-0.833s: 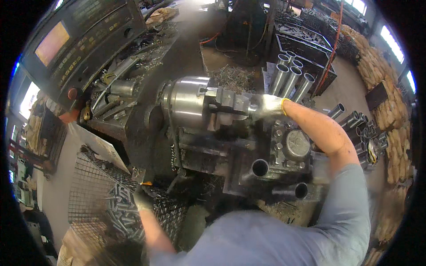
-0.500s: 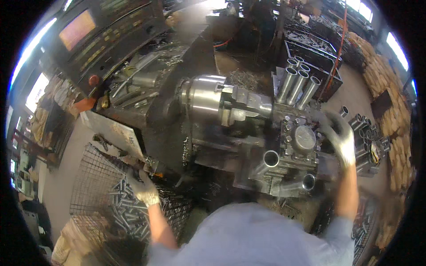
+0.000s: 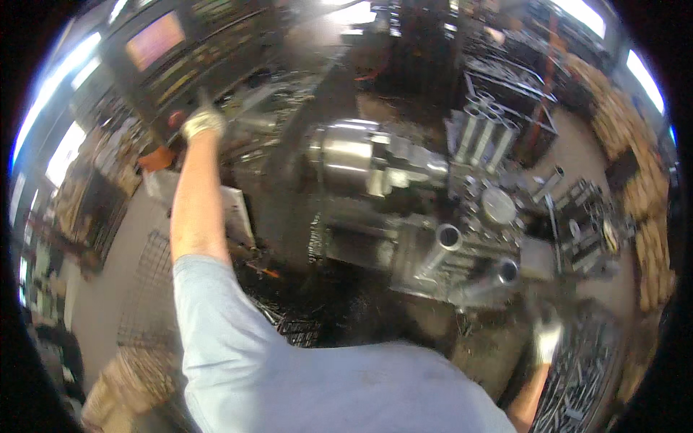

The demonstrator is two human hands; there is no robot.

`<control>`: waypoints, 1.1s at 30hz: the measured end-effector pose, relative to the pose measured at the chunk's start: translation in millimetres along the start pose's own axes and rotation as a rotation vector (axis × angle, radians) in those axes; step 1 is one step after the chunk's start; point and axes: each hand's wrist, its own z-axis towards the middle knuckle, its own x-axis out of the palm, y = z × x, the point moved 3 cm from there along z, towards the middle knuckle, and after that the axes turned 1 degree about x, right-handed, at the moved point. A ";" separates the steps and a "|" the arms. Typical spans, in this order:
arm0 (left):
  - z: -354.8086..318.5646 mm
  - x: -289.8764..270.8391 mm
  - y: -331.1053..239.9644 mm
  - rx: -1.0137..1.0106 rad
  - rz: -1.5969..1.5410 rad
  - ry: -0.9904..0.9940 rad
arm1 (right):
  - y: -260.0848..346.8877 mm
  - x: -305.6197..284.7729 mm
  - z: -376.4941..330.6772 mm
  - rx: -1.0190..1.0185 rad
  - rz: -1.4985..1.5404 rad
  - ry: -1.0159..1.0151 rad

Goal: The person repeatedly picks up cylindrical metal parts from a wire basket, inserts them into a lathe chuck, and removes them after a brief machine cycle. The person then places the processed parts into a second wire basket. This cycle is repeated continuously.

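My left hand (image 3: 203, 123), in a whitish glove, reaches far up to the lathe's headstock, close to a red knob (image 3: 177, 117). Its fingers are smeared and partly hidden, so their grip is unclear. My right hand (image 3: 547, 338), gloved too, is low on the right beside a bin of metal pieces (image 3: 577, 375); motion blurs its fingers. Between my arms, the shiny lathe chuck (image 3: 349, 150) points its jaws at a workpiece end (image 3: 436, 167). Right of it sits the tool post (image 3: 498, 206). Two tubes (image 3: 447, 237) (image 3: 507, 270) stand out from the carriage.
Several upright metal tubes (image 3: 480, 137) stand behind the tool post. More tubes (image 3: 588, 224) lie at the right, near stacked sacks (image 3: 642, 180). A wire basket (image 3: 148, 296) is at the lower left, with an orange piece (image 3: 155, 159) above it.
My left hand has gone from the basket side up to the headstock. My right hand has left the tool post and dropped toward the right-hand bin. The view has shifted slightly.
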 end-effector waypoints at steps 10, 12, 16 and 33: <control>-465.6 7.2 -110.6 0.472 -0.748 0.229 | -3.2 39.3 13.5 -0.008 0.170 0.234; -573.4 50.5 -104.7 0.224 -0.776 0.786 | 2.0 58.6 24.8 0.048 0.267 0.341; -693.8 63.4 -63.4 0.059 -0.559 1.134 | 31.4 94.1 44.8 -0.206 0.081 0.443; -1070.0 -126.1 193.4 -1.004 -0.411 0.658 | 177.6 240.5 -451.8 -1.204 0.014 1.671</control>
